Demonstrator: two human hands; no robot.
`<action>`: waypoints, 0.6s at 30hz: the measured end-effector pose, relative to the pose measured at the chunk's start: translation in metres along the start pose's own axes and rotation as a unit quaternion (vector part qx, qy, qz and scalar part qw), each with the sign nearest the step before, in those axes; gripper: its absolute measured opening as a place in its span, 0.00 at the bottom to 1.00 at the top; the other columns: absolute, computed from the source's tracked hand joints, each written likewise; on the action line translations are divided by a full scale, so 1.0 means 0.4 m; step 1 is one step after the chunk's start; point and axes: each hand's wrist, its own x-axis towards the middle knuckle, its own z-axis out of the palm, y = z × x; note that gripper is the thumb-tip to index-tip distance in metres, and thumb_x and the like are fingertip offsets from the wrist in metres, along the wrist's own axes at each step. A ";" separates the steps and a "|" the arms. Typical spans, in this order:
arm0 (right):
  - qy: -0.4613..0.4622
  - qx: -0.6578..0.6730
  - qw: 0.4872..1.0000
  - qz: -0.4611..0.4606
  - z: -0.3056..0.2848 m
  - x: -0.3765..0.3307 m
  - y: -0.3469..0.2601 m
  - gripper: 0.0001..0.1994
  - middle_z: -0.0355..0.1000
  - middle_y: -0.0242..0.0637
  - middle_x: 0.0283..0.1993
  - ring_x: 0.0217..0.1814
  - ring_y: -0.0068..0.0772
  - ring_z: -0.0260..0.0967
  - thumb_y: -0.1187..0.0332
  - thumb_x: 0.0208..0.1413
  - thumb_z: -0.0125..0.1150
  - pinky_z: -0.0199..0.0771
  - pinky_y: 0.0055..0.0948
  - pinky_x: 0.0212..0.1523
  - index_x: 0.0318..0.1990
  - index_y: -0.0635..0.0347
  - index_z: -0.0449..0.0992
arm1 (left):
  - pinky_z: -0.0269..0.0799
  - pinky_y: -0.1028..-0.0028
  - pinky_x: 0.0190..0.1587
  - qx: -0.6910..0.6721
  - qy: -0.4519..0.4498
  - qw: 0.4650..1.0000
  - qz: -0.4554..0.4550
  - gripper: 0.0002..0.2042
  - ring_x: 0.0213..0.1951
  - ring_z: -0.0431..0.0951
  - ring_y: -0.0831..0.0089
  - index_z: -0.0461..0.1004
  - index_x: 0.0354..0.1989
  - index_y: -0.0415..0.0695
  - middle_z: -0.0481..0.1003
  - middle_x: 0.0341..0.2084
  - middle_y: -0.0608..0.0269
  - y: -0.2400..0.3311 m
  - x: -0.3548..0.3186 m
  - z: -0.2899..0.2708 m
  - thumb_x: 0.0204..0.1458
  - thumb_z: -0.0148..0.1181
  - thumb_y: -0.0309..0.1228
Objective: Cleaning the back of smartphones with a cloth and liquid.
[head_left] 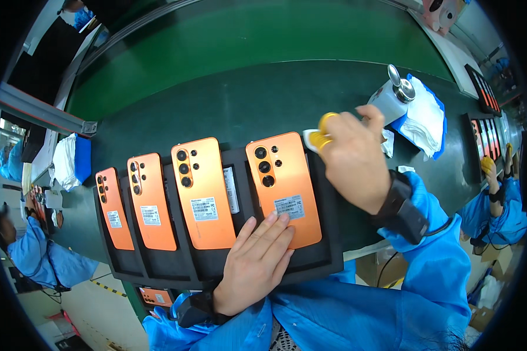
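Several orange smartphones lie back up in a row across a black foam tray (328, 257). My left hand (256, 257) rests with its fingers stretched out on the lower left part of the rightmost smartphone (295, 175), close to its white label. Just right of that phone's top corner, my right hand (352, 149) is raised, with yellow covers on some fingertips. It pinches a small white wipe (311, 140). Left of my left hand lies another smartphone (208, 169), reaching over a divider of the tray. Two more, a smartphone (152, 202) and the leftmost smartphone (115, 205), follow.
A white pump bottle (389, 102) with a metal top stands at the right, beside a blue bin (441, 131) of white cloths. Another blue bin (82, 161) with cloths is at the left. Co-workers in blue sit on both sides; more phone trays (486, 137) lie far right.
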 end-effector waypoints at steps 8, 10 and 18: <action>0.109 -0.218 0.960 0.138 -0.101 -0.008 0.202 0.08 0.71 0.33 0.38 0.43 0.36 0.68 0.79 0.40 0.57 0.55 0.41 0.51 0.29 0.62 0.79 | 0.61 0.60 0.59 -0.007 0.046 0.999 0.011 0.17 0.57 0.69 0.55 0.76 0.45 0.41 0.72 0.50 0.53 -0.010 -0.024 -0.023 0.44 0.67 0.29; 0.056 -0.232 0.956 0.169 -0.101 -0.051 0.265 0.10 0.71 0.33 0.39 0.43 0.36 0.69 0.80 0.40 0.56 0.56 0.39 0.50 0.31 0.61 0.79 | 0.67 0.64 0.50 -0.061 0.072 0.995 0.017 0.14 0.48 0.72 0.55 0.77 0.38 0.41 0.71 0.39 0.56 -0.002 -0.038 -0.035 0.42 0.69 0.30; -0.025 -0.248 0.941 0.230 -0.099 -0.052 0.278 0.11 0.71 0.35 0.43 0.46 0.39 0.68 0.79 0.42 0.55 0.55 0.38 0.53 0.35 0.63 0.78 | 0.63 0.67 0.40 0.017 0.039 0.998 -0.040 0.19 0.37 0.71 0.65 0.77 0.33 0.45 0.71 0.30 0.64 -0.075 -0.189 -0.132 0.35 0.72 0.43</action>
